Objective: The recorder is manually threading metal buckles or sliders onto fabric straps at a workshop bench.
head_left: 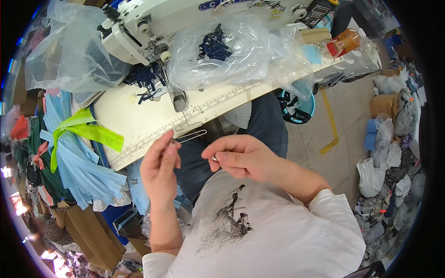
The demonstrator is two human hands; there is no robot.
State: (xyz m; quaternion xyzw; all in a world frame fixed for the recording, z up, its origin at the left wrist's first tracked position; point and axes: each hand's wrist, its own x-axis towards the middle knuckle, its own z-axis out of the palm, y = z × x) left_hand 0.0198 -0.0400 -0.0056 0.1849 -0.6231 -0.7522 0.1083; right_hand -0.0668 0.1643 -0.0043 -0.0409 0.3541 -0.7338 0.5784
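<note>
While the person sat at a white bench [139, 120] with a ruler strip along its front edge, both hands were raised just in front of that edge, near each other but not touching. The left hand [160, 169] had its fingers drawn together at the tips, seemingly pinching something too fine to make out. The right hand [241, 157] was closed, thumb and forefinger clamped on a small metal piece [214, 158] at its fingertips. Just beyond the hands, a bent wire guide [192, 135] stuck out from the bench edge. Behind it stood a white sewing machine [153, 28], with a clear plastic bag [232, 51] holding dark blue pieces beside it. Light blue fabric strips [79, 171] tied with a yellow-green band hung at the left.
</note>
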